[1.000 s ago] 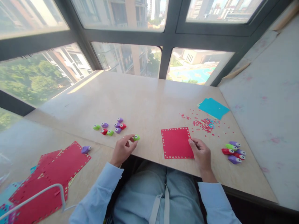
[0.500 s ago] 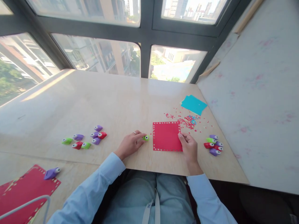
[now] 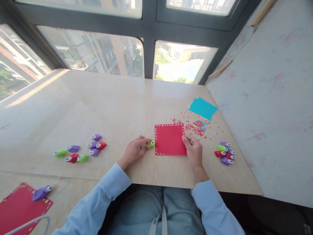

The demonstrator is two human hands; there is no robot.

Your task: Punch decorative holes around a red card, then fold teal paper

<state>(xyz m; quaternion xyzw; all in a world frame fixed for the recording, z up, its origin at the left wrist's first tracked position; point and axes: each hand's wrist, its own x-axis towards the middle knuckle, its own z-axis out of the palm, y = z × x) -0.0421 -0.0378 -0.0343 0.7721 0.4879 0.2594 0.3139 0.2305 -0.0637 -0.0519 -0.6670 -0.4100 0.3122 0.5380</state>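
A small green plastic punch (image 3: 152, 143), rounded and glossy with a white eye-like dot on its end, sits on the pale, smooth wood-grain tabletop (image 3: 117, 104), just beside the left edge of a square sheet of red paper (image 3: 169, 138). The left hand (image 3: 135, 150) pinches the punch between thumb and fingertips. The right hand (image 3: 193, 150) grips the sheet's right edge, thumb on top and fingers curled. The sheet lies flat and matt, with a row of tiny cut-outs along its border (their shape is too small to tell).

Red paper chips (image 3: 194, 127) are scattered beyond the sheet's far right corner, near a turquoise paper stack (image 3: 202, 108). A cluster of purple, green and red punches (image 3: 225, 152) lies right of the right hand; a looser group of the same colours (image 3: 80, 150) lies well to the left. At the lower left, a purple punch (image 3: 41, 192) rests on another red perforated sheet (image 3: 17, 209).
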